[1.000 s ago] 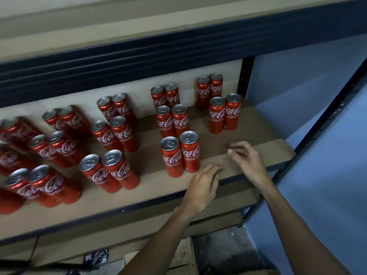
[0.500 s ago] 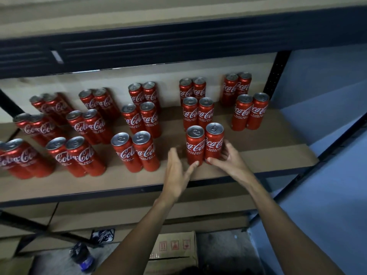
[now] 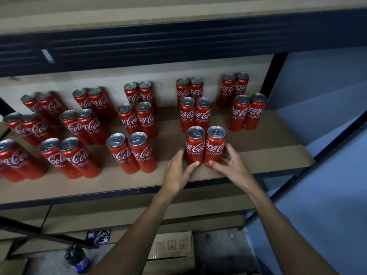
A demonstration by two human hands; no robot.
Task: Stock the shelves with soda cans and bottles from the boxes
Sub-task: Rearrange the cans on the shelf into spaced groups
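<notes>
Surface: brown shelf board (image 3: 268, 155) across mid-frame, carrying red Coca-Cola cans in touching pairs, set in columns running back to the wall.
Left side: the left hand (image 3: 177, 171) has its thumb across the lower front of the left front can (image 3: 195, 147) and its fingers curled round the can's outer side.
Right side: the right hand (image 3: 231, 165) mirrors it on the right front can (image 3: 215, 145), with the thumb low on the front and the fingers wrapped round the right flank.
Key relation: both cans stand upright and touching, long axes vertical, just beyond the palms at centre-right near the board's front edge. Each hand is equally near, one per can.
Likely move: a small two-handed slide to square the pair, kept low so the tall cans do not tip.
Neighbours: rear pair (image 3: 195, 114) just behind; left front pair (image 3: 132, 151) well apart.
Below: cardboard box (image 3: 170, 249) lower centre; dark bottle (image 3: 77, 259) lower left.
Change: half a second earlier the left hand was spread beside the pair, not gripping. A second earlier both hands were low on the board to its right.
</notes>
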